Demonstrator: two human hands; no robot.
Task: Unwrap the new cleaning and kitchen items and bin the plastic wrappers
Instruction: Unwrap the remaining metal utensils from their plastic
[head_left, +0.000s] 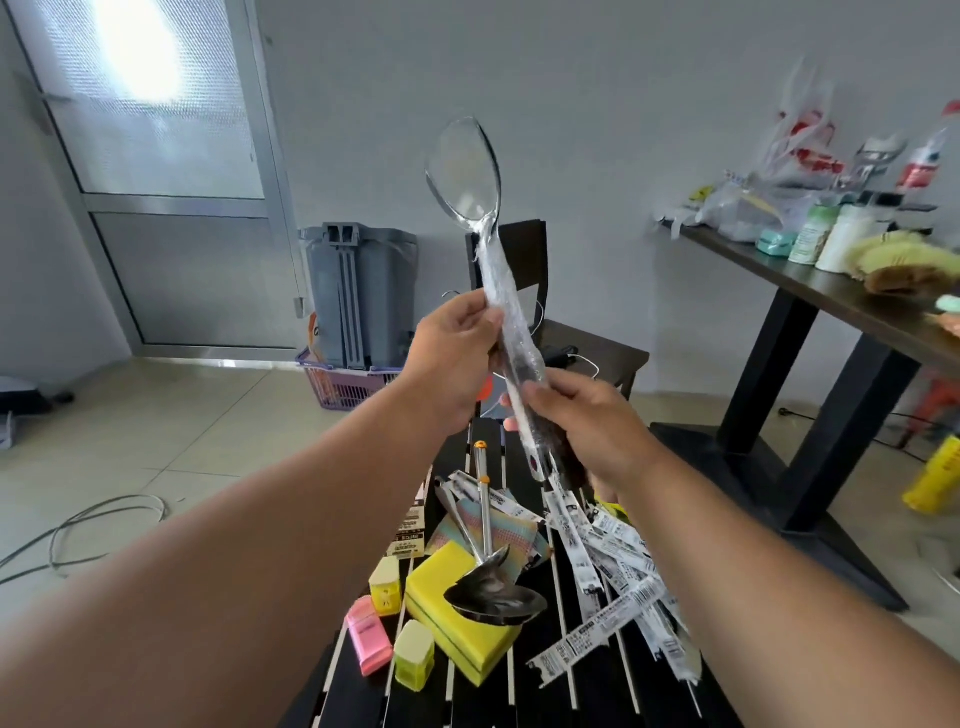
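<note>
Here I see both hands raised in front of the camera, holding one long metal ladle (470, 171) upright, bowl uppermost. The left hand (454, 358) closes its fingers and thumb round the middle of the handle, over the clear plastic wrapper (506, 306) that sheathes the shaft from just below the bowl downward. The right hand (592, 421) grips the lower part of the same handle, its fingers curled over the wrapper where a printed label shows.

Below the hands lies a dark slatted desk (561, 691). On it, an unwrapped steel spoon (493, 592) rests with its bowl on a yellow sponge (452, 618). Beside the sponge stand two yellow plug adapters (385, 584) (414, 656) and one pink adapter (368, 642). A multicoloured cloth (506, 535) lies under the spoon's handle. To the right of it spreads a heap of white printed label strips (618, 582).

Farther back, against the wall, a grey bin (361, 296) stands in a purple basket (343, 387). A dark chair (582, 343) sits behind the hands. At right, a second desk (789, 275) carries bottles and plastic bags.
</note>
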